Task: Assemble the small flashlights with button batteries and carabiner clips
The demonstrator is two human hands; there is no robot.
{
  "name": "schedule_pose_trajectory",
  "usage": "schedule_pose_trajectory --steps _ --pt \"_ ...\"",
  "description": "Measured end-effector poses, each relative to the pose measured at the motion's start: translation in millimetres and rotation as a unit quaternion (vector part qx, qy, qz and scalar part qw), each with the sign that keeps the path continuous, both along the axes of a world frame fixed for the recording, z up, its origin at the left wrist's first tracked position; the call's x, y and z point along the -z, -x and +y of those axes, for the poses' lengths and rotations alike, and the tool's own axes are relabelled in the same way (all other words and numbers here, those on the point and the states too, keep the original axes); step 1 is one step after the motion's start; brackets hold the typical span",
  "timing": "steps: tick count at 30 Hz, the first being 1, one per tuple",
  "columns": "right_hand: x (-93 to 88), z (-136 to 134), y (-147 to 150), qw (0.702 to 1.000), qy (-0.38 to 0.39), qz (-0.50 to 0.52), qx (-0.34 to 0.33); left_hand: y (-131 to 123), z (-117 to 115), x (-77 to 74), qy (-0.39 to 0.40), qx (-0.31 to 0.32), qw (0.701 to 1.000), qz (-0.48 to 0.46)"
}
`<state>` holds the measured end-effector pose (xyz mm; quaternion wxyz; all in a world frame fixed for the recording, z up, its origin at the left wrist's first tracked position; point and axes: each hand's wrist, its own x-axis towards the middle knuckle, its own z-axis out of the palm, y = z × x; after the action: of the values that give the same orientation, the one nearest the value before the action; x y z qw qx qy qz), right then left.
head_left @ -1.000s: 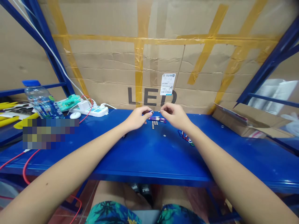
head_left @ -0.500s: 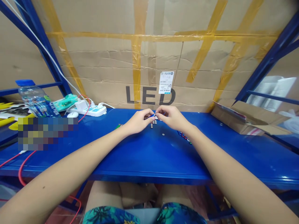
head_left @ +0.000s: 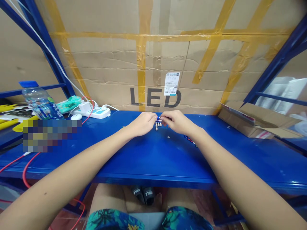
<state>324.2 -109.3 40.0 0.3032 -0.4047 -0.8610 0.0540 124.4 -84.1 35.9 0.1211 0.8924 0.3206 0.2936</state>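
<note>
left hand and right hand meet at mid-frame above the blue table. both sets of fingers are closed, pinching a small blue piece between them; exact finger contact too small to make out. just below it in the frame: little round metal pieces in short rows. a pale disc lies slightly lower, right of centre. coloured clips partly hidden by the right forearm. bottle at left of frame, open carton at right.
</note>
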Motion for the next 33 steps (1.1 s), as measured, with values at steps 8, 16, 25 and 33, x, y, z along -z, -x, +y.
schedule_pose_trajectory --steps 8,16,25,33 --pt "-0.2 0.2 -3.2 0.999 -0.015 -0.042 -0.015 0.7 3.1 7.2 0.085 0.040 0.994 -0.048" --pt "-0.4 -2.4 -2.8 0.999 -0.004 -0.044 -0.032 -2.5 4.4 15.8 0.141 0.103 0.976 -0.130" --pt "-3.5 -6.9 -0.2 0.999 0.004 -0.031 -0.037 -5.4 -3.7 0.8 0.214 0.057 0.965 -0.143" --pt "-2.2 -6.9 -1.3 0.999 0.012 -0.039 -0.009 -2.9 -0.6 2.3 0.231 0.035 0.959 -0.162"
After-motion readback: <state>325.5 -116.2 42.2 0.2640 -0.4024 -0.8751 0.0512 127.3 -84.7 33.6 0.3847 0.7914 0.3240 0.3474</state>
